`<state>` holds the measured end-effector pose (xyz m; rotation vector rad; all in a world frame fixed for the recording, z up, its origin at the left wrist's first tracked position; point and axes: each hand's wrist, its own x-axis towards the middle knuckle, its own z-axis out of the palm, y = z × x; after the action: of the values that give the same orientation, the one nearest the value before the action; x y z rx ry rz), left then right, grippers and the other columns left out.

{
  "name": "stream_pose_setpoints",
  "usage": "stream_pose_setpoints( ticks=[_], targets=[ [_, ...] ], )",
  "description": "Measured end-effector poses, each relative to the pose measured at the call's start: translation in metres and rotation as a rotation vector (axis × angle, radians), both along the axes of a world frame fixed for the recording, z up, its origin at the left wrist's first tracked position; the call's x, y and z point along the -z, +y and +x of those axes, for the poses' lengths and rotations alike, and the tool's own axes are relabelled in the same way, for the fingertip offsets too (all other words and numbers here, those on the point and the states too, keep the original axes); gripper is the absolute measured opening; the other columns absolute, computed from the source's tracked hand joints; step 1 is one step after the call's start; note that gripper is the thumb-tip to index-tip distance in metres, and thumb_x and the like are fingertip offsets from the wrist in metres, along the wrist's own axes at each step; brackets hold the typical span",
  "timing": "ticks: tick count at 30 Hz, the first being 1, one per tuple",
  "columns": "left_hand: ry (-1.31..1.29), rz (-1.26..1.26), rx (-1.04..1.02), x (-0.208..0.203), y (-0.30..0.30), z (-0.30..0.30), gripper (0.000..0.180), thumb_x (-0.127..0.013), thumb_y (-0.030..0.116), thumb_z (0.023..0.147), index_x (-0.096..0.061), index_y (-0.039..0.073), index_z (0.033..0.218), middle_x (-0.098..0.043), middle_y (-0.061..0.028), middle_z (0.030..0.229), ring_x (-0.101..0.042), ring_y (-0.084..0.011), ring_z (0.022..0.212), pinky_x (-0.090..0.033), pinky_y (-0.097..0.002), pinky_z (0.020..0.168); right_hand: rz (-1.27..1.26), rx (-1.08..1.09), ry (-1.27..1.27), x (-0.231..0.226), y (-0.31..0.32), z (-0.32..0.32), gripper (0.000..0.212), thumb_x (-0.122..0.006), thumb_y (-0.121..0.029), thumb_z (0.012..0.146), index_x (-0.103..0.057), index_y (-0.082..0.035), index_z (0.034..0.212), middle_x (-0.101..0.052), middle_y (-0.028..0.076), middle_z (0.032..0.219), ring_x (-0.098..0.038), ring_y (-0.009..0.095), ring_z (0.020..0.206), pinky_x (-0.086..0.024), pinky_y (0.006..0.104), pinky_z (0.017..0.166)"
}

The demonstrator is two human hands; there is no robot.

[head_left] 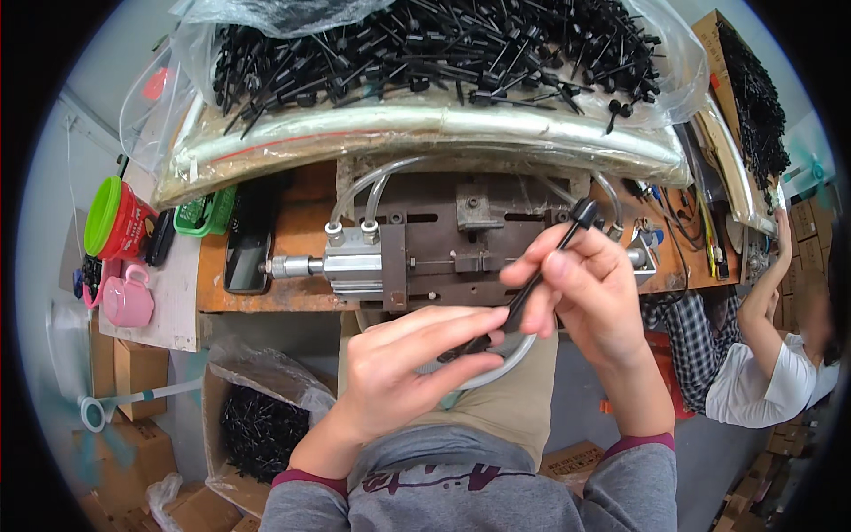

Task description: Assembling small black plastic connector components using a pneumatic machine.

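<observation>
My right hand (589, 288) is closed, its thumb and fingers pinching a slim black plastic stem with a wider round head (582, 213) that points up and away from me. The stem slants down toward my left hand (412, 359), where its lower end meets the fingertips. My left hand is closed too, with dark pieces (465, 348) showing between thumb and fingers; how many is partly hidden. Just beyond both hands sits a bench fixture with a silver pneumatic cylinder (355, 270), a brown metal block (396, 266) and a small central clamp (472, 262).
A plastic-lined tray heaped with black stemmed pieces (425, 58) spans the back. Clear air hoses (377, 191) loop over the fixture. At left are a phone (248, 253), green basket (204, 213) and pink mug (128, 293). An open carton (215, 426) stands below; another person (771, 372) works at right.
</observation>
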<state>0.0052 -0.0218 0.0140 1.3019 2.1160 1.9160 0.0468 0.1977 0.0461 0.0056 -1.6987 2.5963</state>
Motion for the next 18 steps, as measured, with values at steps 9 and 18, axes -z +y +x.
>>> stream_pose_setpoints(
  ticks=[9, 18],
  targets=[
    [0.280, -0.306, -0.216, 0.043, 0.012, 0.015, 0.030, -0.080, 0.003, 0.080, -0.074, -0.004, 0.108, -0.065, -0.0234, 0.135, -0.074, -0.0215, 0.084, -0.060, -0.0325, 0.070, 0.405, 0.431, 0.255, 0.017, 0.022, 0.001, 0.033, -0.060, -0.005, 0.102, -0.061, 0.010, 0.132, -0.067, 0.023, 0.126, -0.070, 0.026, 0.108, -0.058, 0.0326, 0.089],
    [0.513, -0.469, -0.251, 0.051, 0.030, 0.003, 0.023, -0.073, 0.007, 0.078, -0.074, -0.001, 0.100, -0.068, -0.0191, 0.133, -0.062, -0.0150, 0.058, -0.053, -0.0283, 0.060, 0.477, 0.366, 0.368, 0.018, 0.017, 0.017, 0.053, -0.050, -0.027, 0.107, -0.046, 0.012, 0.142, -0.050, 0.032, 0.146, -0.056, 0.040, 0.135, -0.048, 0.0447, 0.110]
  ],
)
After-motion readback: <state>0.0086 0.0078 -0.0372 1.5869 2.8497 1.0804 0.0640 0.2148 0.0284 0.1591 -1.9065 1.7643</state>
